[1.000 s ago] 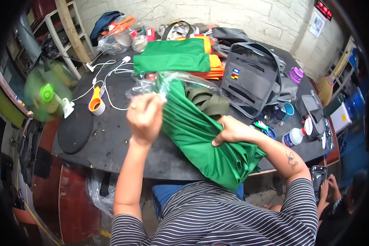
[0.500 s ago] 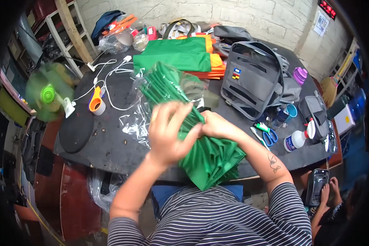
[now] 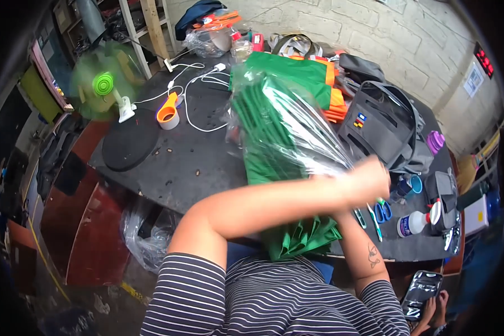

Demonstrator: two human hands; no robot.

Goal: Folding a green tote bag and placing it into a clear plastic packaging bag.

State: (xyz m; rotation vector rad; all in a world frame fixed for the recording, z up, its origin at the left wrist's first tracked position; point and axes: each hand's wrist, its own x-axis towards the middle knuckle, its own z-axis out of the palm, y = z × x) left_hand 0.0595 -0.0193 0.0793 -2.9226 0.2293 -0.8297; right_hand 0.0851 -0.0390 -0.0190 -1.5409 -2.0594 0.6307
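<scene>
A folded bundle of green fabric (image 3: 263,120) lies slantwise from the table toward my lap, its loose lower folds (image 3: 302,239) hanging at the table's near edge. Clear plastic wrap (image 3: 305,120) covers its upper part and stretches in shiny creases toward my left hand (image 3: 369,182). That hand has crossed over to the right; it is motion-blurred but looks closed on the plastic. My left forearm lies across the bundle and hides my right hand, whose forearm (image 3: 357,246) comes up from below beside the fabric.
Farther back are green and orange fabric pieces (image 3: 291,71) and a grey bag (image 3: 378,123). On the right stand a spray bottle (image 3: 414,223), blue scissors (image 3: 383,211) and a blue cup (image 3: 413,183). A tape roll (image 3: 168,117), white cables and a running fan (image 3: 103,84) are left. Another person's hands (image 3: 434,308) hold a clear-topped case.
My left hand has swept right across the bundle, drawing the plastic out with it. My right hand is now hidden behind my left arm. The view has turned leftward.
</scene>
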